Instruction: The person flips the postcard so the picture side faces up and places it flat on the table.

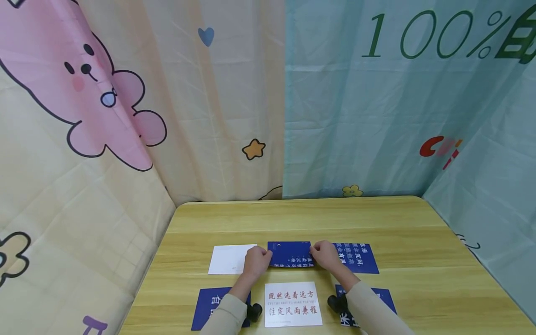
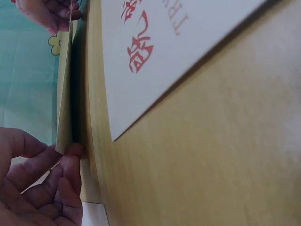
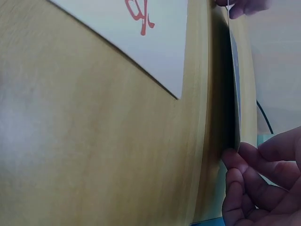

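Note:
A blue card [image 1: 291, 251] with white characters is held up a little off the table in the back row, in the middle. My left hand [image 1: 256, 261] pinches its left edge between thumb and fingers, and my right hand [image 1: 327, 256] pinches the right edge. Both wrist views show the card [image 2: 65, 94] nearly edge-on, with the fingers closed on its near end. In front of it lies a white card [image 1: 293, 320] with red characters. To the left is a plain white card [image 1: 226, 259], partly behind my left hand; another blue card [image 1: 357, 258] lies right of my right hand.
Two more blue cards lie in the front row, one at left [image 1: 205, 307] and one at right [image 1: 384, 298], both partly covered by my forearms. The wooden table [image 1: 301, 216] ends at hanging curtains [image 1: 222, 116] behind and at the sides.

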The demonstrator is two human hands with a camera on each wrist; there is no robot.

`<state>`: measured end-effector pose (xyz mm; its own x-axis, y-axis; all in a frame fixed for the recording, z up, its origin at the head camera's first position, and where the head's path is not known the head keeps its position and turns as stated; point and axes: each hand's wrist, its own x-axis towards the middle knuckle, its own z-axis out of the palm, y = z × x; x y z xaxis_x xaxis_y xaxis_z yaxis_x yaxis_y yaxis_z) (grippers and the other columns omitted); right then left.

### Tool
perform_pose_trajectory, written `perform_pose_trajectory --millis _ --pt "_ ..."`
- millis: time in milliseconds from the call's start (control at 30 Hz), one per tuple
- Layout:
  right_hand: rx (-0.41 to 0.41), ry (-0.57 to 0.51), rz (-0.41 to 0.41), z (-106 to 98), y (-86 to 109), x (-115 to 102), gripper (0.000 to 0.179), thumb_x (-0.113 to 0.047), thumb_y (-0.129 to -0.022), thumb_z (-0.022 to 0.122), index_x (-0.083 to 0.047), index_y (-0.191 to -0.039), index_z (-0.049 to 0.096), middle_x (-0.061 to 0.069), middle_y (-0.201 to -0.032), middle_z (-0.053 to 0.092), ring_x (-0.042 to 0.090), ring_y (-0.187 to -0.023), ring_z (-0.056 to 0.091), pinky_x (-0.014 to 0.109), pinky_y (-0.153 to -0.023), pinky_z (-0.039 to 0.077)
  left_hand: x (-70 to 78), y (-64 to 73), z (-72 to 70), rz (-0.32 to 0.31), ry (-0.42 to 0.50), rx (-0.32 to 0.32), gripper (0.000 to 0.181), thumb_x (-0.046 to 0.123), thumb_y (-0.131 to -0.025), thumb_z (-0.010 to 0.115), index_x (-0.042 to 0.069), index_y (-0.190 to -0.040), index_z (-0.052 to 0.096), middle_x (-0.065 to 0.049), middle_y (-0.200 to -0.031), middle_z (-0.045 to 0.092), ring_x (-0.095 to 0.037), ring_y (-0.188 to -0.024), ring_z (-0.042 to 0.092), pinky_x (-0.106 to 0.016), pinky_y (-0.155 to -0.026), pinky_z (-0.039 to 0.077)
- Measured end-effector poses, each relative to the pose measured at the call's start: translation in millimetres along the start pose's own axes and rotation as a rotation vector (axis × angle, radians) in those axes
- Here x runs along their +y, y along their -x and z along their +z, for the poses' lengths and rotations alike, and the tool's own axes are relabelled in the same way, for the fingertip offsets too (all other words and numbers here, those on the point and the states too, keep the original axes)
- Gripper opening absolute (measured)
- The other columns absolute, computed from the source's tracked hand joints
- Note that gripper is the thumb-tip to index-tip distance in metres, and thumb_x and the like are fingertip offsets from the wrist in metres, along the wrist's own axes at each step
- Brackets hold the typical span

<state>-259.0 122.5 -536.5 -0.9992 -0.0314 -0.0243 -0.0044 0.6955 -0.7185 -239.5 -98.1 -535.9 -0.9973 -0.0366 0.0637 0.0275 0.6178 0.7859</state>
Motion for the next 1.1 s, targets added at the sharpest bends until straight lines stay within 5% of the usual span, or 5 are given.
perform_pose_trajectory --millis 367,1100 --pt "0.005 0.106 -0.026 1.9 1.8 -8.6 0.036 -0.012 -0.090 0.054 -0.010 -0.055 0.047 -0.001 -0.049 0.040 0.012 -0.043 0.037 0.024 -0.042 0.030 1.6 -1.6 1.0 -0.018 -0.022 0.001 0.046 0.013 -0.084 0.055 0.016 -0.044 0.033 0.009 -0.041 0.023 -0.008 -0.038 0.024 -0.022 -0.038 0.019" --pt "0.004 0.140 -0.010 4.8 2.9 -11.7 0.030 -0.012 -0.091 0.055 -0.007 -0.061 0.055 0.001 -0.051 0.044 0.013 -0.043 0.042 0.024 -0.041 0.033 2.3 -2.0 2.7 -0.034 -0.040 0.003 0.045 0.013 -0.084 0.056 0.015 -0.045 0.036 0.008 -0.041 0.026 -0.009 -0.038 0.026 -0.022 -0.038 0.020"
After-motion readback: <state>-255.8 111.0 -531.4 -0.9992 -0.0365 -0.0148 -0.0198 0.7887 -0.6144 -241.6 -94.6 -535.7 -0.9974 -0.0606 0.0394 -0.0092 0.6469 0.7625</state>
